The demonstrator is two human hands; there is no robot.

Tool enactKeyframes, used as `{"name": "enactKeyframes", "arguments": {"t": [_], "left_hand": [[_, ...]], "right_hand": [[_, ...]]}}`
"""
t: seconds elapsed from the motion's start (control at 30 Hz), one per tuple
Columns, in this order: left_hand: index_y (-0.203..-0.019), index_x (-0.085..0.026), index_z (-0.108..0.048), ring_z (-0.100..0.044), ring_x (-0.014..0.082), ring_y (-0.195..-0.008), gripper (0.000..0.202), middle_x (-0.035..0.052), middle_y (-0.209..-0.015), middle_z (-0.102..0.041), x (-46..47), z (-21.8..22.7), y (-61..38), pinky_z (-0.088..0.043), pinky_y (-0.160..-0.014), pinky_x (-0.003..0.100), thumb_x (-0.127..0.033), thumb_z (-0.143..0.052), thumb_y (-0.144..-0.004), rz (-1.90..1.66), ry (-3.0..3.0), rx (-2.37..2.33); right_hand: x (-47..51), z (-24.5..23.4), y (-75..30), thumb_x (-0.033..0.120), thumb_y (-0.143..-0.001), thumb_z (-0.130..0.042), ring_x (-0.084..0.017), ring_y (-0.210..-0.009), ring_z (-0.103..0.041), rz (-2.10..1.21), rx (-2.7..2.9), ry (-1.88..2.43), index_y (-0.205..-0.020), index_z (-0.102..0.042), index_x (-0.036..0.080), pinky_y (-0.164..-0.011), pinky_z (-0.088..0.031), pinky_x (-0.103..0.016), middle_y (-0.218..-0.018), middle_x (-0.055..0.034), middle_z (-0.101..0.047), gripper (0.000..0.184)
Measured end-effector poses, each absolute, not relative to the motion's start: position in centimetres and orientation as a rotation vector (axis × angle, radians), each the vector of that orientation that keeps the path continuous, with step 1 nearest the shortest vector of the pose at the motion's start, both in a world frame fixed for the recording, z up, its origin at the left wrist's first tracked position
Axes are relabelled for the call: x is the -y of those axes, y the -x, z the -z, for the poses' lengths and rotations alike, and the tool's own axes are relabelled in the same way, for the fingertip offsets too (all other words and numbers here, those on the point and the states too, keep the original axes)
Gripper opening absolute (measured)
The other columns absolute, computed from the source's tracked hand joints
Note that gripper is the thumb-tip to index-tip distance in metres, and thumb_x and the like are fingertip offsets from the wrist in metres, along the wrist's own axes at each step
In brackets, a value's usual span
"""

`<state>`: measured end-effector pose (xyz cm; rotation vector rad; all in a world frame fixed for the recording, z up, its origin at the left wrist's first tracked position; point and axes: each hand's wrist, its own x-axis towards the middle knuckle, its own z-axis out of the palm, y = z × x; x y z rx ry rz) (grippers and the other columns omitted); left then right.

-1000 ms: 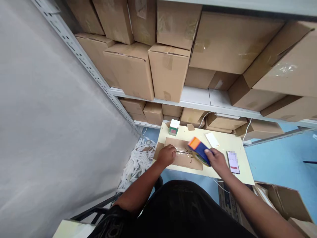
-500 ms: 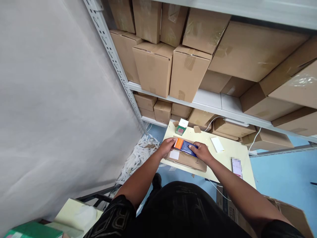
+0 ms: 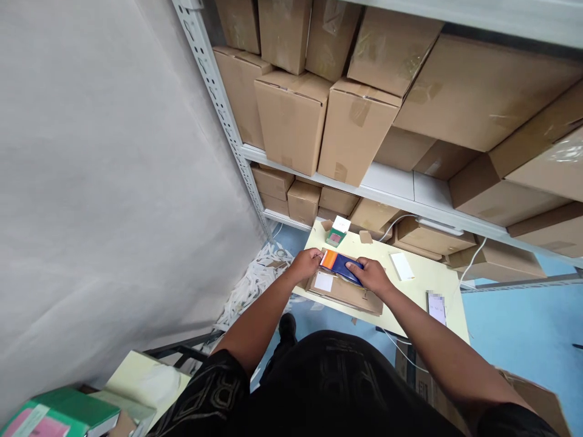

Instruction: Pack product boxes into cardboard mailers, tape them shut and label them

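A flat brown cardboard box (image 3: 348,292) with a white label lies on a small pale yellow table (image 3: 421,285). On top of it rests a blue and orange tape dispenser (image 3: 339,264). My right hand (image 3: 371,276) grips the dispenser's blue end. My left hand (image 3: 306,264) is closed on the box's left edge, its fingers touching the dispenser's orange end.
A small green and white box (image 3: 337,230), a white card (image 3: 402,265) and a phone (image 3: 436,307) lie on the table. Metal shelves (image 3: 392,188) stacked with cardboard boxes stand behind it. White paper scraps (image 3: 252,285) litter the floor at left. Green boxes (image 3: 64,413) sit at bottom left.
My right hand brought the dispenser from the box's right side onto its left end. My left hand shifted up to meet it. The view swung left.
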<state>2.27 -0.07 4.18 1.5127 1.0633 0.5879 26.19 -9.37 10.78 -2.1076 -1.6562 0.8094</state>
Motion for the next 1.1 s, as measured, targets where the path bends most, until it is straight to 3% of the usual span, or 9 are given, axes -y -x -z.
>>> {"name": "enactKeyframes", "arguments": {"t": [0.23, 0.43, 0.6, 0.7, 0.8, 0.93, 1.1], "left_hand": [[-0.085, -0.019, -0.069, -0.062, 0.019, -0.074, 0.028, 0.0003, -0.073, -0.068, -0.4, -1.6, 1.6, -0.046, -0.072, 0.029, -0.041, -0.053, -0.092, -0.58, -1.656, -1.218], [-0.096, -0.021, -0.066, -0.064, 0.0208, -0.085, 0.027, 0.0025, -0.086, -0.069, 1.8, 2.3, -0.6, -0.05, -0.082, 0.032, -0.035, -0.044, -0.098, -0.587, -1.655, -1.234], [-0.13, -0.018, -0.061, -0.065, 0.0245, -0.109, 0.037, 0.0107, -0.114, -0.069, 2.5, 2.7, -1.6, -0.05, -0.101, 0.04, -0.032, -0.049, -0.098, -0.633, -1.686, -1.264], [-0.144, -0.014, -0.056, -0.055, 0.0279, -0.135, 0.048, 0.0172, -0.141, -0.06, 2.8, 1.2, -0.6, -0.04, -0.118, 0.046, -0.028, -0.047, -0.098, -0.679, -1.91, -1.22], [-0.154, -0.015, -0.047, -0.036, 0.0275, -0.153, 0.054, 0.0155, -0.161, -0.044, 4.0, -0.6, -0.2, -0.029, -0.127, 0.047, -0.031, -0.041, -0.102, -0.62, -2.187, -0.98], [-0.164, -0.011, -0.027, -0.021, 0.0361, -0.159, 0.085, 0.0198, -0.171, -0.023, 6.1, -1.6, -1.0, -0.023, -0.128, 0.054, -0.047, -0.06, -0.094, -0.431, -2.414, -0.873], [-0.165, -0.013, -0.024, -0.025, 0.0378, -0.157, 0.092, 0.021, -0.17, -0.025, 6.6, -1.5, -1.5, -0.019, -0.127, 0.057, -0.051, -0.063, -0.091, -0.366, -2.531, -0.951]], "right_hand": [[9.6, -12.3, -27.8, 0.071, -0.093, -0.052, -0.02, -0.066, -0.061, -0.841, 1.834, 2.26, -0.067, -0.061, 0.023, -0.059, -0.033, -0.028, -0.064, -0.003, -0.064, 0.055], [9.9, -11.8, -26.8, 0.072, -0.095, -0.048, -0.024, -0.074, -0.066, -0.7, 1.985, 2.369, -0.076, -0.068, 0.023, -0.061, -0.033, -0.03, -0.072, -0.0074, -0.07, 0.057], [9.5, -11.8, -26.4, 0.074, -0.095, -0.047, -0.027, -0.077, -0.068, -0.704, 1.988, 2.41, -0.082, -0.074, 0.023, -0.062, -0.034, -0.031, -0.078, -0.0108, -0.074, 0.059], [9.4, -11.6, -26.6, 0.074, -0.094, -0.05, -0.027, -0.08, -0.069, -0.7, 1.971, 2.402, -0.089, -0.077, 0.023, -0.063, -0.035, -0.031, -0.084, -0.0114, -0.076, 0.058], [9.3, -11.5, -26.8, 0.072, -0.094, -0.051, -0.026, -0.081, -0.069, -0.708, 1.946, 2.379, -0.094, -0.079, 0.023, -0.064, -0.036, -0.031, -0.086, -0.0109, -0.077, 0.057], [9.2, -11.6, -26.9, 0.073, -0.093, -0.053, -0.026, -0.083, -0.07, -0.749, 1.91, 2.351, -0.098, -0.081, 0.025, -0.066, -0.038, -0.03, -0.087, -0.0098, -0.078, 0.056], [9.2, -12.3, -27.4, 0.074, -0.091, -0.055, -0.026, -0.082, -0.068, -0.804, 1.904, 2.266, -0.094, -0.08, 0.025, -0.065, -0.037, -0.03, -0.088, -0.0095, -0.078, 0.055]]}}
